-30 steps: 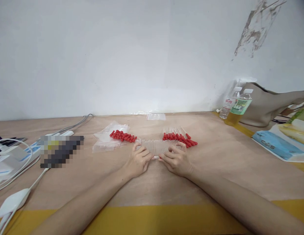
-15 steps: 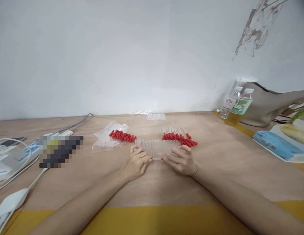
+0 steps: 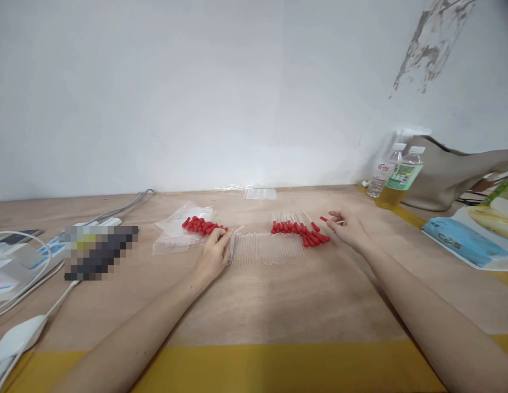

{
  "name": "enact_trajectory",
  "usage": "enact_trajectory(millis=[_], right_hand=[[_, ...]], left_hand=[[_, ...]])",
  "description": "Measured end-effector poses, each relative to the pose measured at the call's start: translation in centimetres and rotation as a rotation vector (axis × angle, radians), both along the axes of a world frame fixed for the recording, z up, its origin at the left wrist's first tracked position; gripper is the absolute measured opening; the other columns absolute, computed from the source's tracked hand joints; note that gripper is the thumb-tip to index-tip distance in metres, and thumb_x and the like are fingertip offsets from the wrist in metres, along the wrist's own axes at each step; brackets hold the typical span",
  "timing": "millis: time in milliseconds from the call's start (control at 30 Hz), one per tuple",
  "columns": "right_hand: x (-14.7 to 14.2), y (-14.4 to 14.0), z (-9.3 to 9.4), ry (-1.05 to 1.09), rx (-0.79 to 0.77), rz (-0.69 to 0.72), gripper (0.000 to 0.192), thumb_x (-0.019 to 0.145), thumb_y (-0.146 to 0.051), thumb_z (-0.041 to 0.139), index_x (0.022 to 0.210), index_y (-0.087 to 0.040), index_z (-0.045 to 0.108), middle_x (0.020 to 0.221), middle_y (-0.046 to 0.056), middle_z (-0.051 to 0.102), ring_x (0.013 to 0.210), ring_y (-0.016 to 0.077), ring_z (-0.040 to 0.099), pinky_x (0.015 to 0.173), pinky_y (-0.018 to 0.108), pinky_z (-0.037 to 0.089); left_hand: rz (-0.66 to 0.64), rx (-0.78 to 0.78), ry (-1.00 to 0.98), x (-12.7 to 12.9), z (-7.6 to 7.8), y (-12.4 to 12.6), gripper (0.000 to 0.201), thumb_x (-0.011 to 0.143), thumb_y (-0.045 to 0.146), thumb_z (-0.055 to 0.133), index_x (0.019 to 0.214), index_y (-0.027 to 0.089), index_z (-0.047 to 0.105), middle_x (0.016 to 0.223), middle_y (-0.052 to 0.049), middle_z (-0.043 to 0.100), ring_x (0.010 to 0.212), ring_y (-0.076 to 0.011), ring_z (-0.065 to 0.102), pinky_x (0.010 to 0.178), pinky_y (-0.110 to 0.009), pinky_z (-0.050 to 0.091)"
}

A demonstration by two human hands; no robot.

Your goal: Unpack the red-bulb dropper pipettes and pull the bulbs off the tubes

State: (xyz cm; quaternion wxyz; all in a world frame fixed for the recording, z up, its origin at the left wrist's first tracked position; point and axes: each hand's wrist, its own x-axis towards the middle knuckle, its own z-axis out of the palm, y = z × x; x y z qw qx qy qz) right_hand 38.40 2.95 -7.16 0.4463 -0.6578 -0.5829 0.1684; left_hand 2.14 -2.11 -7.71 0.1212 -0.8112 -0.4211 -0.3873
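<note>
A row of thin clear tubes (image 3: 266, 250) lies side by side on the table before me. At its left end my left hand (image 3: 214, 255) is closed, with a thin pale stick (image 3: 238, 230) poking out from the fingertips; its other end is hidden. Off to the right, my right hand (image 3: 348, 229) pinches a slim stick with a red end (image 3: 323, 219), held apart from the tubes. Behind the tubes on the right lies a group of red-tipped sticks (image 3: 293, 227). A heap of red tips (image 3: 200, 225) rests behind my left hand.
Clear plastic bags (image 3: 172, 236) lie under and beside the left heap. Two bottles (image 3: 400, 177), a bag (image 3: 438, 174) and a blue tissue pack (image 3: 462, 240) stand or lie at the right. Cables, a power strip (image 3: 53, 251) and a white adapter (image 3: 20, 338) occupy the left.
Both hands have come away from the front of the tube row. My left hand moved left and back, my right hand right and back, and each now has a stick.
</note>
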Motion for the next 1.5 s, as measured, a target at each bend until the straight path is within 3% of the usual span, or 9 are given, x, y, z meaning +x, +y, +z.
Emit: enact_trajectory(millis=[267, 600, 800, 1300, 1500], right_hand=[[1.3, -0.2, -0.3, 0.130, -0.234, 0.055, 0.018, 0.057, -0.030, 0.064, 0.065, -0.014, 0.062, 0.046, -0.001, 0.053, 0.039, 0.0079, 0.041, 0.037, 0.020, 0.030], [0.5, -0.5, 0.5, 0.182, -0.255, 0.156, 0.011, 0.055, -0.025, 0.065, 0.060, -0.015, 0.062, 0.053, 0.001, 0.060, 0.045, 0.0083, 0.046, 0.043, 0.020, 0.033], [1.8, -0.8, 0.8, 0.181, -0.249, 0.211, 0.013, 0.054, -0.026, 0.066, 0.061, -0.015, 0.063, 0.051, -0.001, 0.057, 0.045, 0.0072, 0.043, 0.042, 0.019, 0.031], [0.9, -0.5, 0.5, 0.120, -0.337, 0.273, 0.032, 0.054, -0.043, 0.068, 0.065, -0.013, 0.064, 0.055, 0.000, 0.059, 0.043, 0.0059, 0.041, 0.040, 0.018, 0.029], [0.4, 1.0, 0.2, 0.009, -0.370, 0.137, 0.027, 0.062, -0.040, 0.063, 0.068, -0.014, 0.063, 0.058, 0.002, 0.061, 0.046, 0.0075, 0.046, 0.042, 0.019, 0.033]], left_hand=[[-0.040, 0.069, 0.068, 0.5, 0.2, -0.3, 0.018, 0.081, 0.010, 0.039, 0.077, 0.017, 0.055, 0.077, -0.004, 0.056, 0.078, -0.0143, 0.054, 0.070, -0.027, 0.046], [-0.098, -0.014, 0.065, 1.2, -0.1, -1.1, 0.016, 0.077, 0.015, 0.044, 0.084, 0.016, 0.059, 0.086, -0.007, 0.056, 0.079, -0.0158, 0.055, 0.072, -0.029, 0.047], [-0.079, -0.054, 0.092, 1.4, -0.1, -1.2, 0.016, 0.078, 0.016, 0.044, 0.085, 0.015, 0.059, 0.087, -0.007, 0.055, 0.079, -0.0160, 0.054, 0.072, -0.029, 0.046], [-0.027, -0.102, 0.168, 1.5, 0.1, -1.6, 0.018, 0.081, 0.023, 0.044, 0.089, 0.014, 0.058, 0.092, -0.009, 0.053, 0.085, -0.0189, 0.050, 0.077, -0.033, 0.044], [0.000, -0.013, 0.168, 1.1, 0.8, -2.0, 0.021, 0.079, 0.028, 0.049, 0.093, 0.017, 0.060, 0.092, -0.008, 0.056, 0.083, -0.0200, 0.049, 0.075, -0.036, 0.042]])
